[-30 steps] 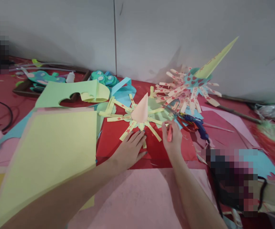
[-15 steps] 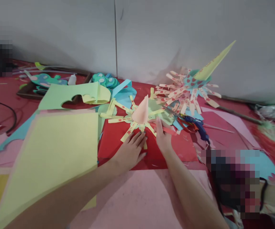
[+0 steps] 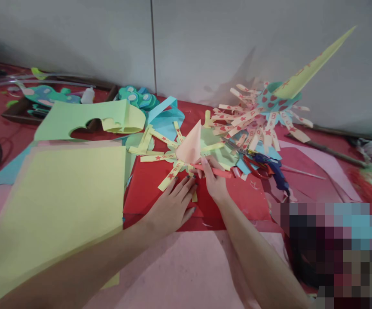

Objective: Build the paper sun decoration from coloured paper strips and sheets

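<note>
A pale pink paper cone [image 3: 189, 143] stands on a green base with yellow paper strips [image 3: 169, 175] fanning out, some bearing red letters and stars. It rests on a red sheet [image 3: 144, 189]. My left hand [image 3: 175, 201] lies flat with fingers stretched out, its fingertips at the near strips. In my right hand [image 3: 213, 178] is a red marker [image 3: 220, 172], gripped between thumb and fingers, its tip close to a strip right of the near side of the cone. The exact contact of the tip is hidden by my fingers.
Scissors [image 3: 253, 165] and a blue glue gun [image 3: 278, 176] lie to the right. Behind them stands a decorated paper piece with a tall yellow cone [image 3: 315, 64]. Yellow sheets [image 3: 70, 206] are stacked at left, with a dark tray [image 3: 12, 112] beyond.
My right hand has shifted left and inward, bringing the marker toward the near strips. My left hand stays on the strips. The camera view has shifted slightly.
</note>
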A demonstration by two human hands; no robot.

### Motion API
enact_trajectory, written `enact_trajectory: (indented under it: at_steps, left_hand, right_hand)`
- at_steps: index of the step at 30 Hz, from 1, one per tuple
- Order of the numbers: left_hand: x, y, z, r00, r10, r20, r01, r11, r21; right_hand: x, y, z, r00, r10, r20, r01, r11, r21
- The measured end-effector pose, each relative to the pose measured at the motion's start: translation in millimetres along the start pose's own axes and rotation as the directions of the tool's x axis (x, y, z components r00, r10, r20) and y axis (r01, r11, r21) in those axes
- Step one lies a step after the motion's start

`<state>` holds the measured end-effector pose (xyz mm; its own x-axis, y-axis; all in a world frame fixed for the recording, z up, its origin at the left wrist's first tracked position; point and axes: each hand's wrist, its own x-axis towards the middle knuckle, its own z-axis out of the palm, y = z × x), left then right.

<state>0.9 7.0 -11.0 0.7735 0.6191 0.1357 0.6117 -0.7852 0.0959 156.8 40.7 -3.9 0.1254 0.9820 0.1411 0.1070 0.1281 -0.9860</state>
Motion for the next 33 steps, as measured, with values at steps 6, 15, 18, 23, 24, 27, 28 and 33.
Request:
enact_trajectory:
  at_steps: [6, 15, 18, 23, 24, 27, 28, 33]
  left_hand:
    - [0.4, 1.2, -2.1, 0.997, -0.045, -0.058, 0.044, 0.999, -0.014]
    - [0.7, 2.8, -5.7, 0.998, -0.058, -0.005, 0.059, 0.998, 0.02]
    - [0.6, 3.8, -7.9, 0.999, -0.027, -0.022, 0.027, 0.999, 0.031]
    - [-1.1, 8.4, -9.3, 0.998, 0.036, -0.06, -0.034, 0.999, 0.034]
    - [-1.5, 9.2, -9.3, 0.997, 0.034, -0.065, -0.032, 0.999, 0.031]
    - [-2.3, 10.4, -9.2, 0.999, 0.02, -0.049, -0.02, 1.0, 0.007]
    - [-2.4, 10.4, -9.2, 0.999, 0.016, -0.038, -0.017, 1.0, -0.003]
    - [-0.8, 8.8, -9.8, 1.0, -0.019, -0.001, 0.019, 0.999, -0.038]
  right_hand:
    - [0.5, 0.7, -0.1, 0.999, 0.03, 0.022, -0.029, 0.999, -0.043]
    - [-0.2, 1.2, -1.1, 0.999, 0.013, 0.048, -0.011, 0.999, -0.042]
    - [0.2, 1.8, -0.9, 0.999, 0.012, 0.053, -0.009, 0.998, -0.062]
    - [0.7, 0.5, 0.3, 0.999, 0.019, 0.051, -0.012, 0.99, -0.137]
    - [0.8, 0.4, 0.2, 0.998, 0.02, 0.052, -0.012, 0.989, -0.149]
    - [0.8, 0.4, -0.4, 0.999, 0.012, 0.053, -0.002, 0.983, -0.185]
    - [0.7, 0.4, -0.6, 0.999, 0.007, 0.049, 0.002, 0.981, -0.196]
    - [0.6, -1.6, -0.2, 0.999, 0.018, 0.051, -0.009, 0.983, -0.185]
